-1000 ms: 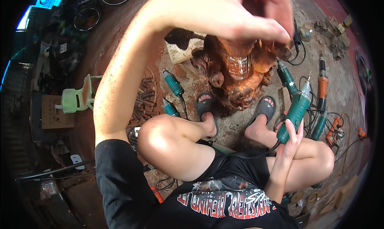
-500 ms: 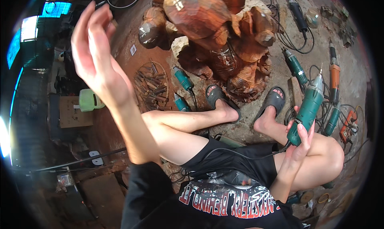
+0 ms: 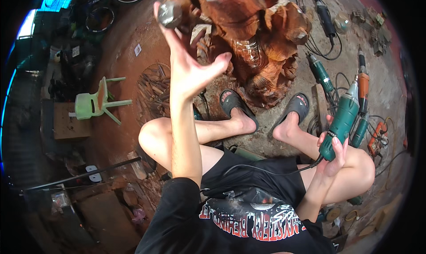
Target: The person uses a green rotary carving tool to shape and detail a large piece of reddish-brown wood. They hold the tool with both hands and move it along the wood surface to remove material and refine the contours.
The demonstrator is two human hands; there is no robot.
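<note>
A large reddish-brown wood carving with rounded, faceted forms stands on the floor in front of my feet. My left hand is raised at its left side, thumb and fingers spread with nothing in them. Its fingertips overlap a knob-like end of the carving; whether they touch it I cannot tell. Over my right knee, my right hand is wrapped round a green electric die grinder. The tool points up and away, a thin bit at its tip, and its black cord runs back across my lap.
More green grinders, an orange one and a black one lie at right with tangled cords and an orange power strip. Small chisel-like pieces are heaped at left, near a pale green plastic chair.
My left hand has moved right and lower in the picture, from above the left floor to beside the carving. The view has shifted, showing more of the chair. My right hand keeps its hold on the die grinder.
</note>
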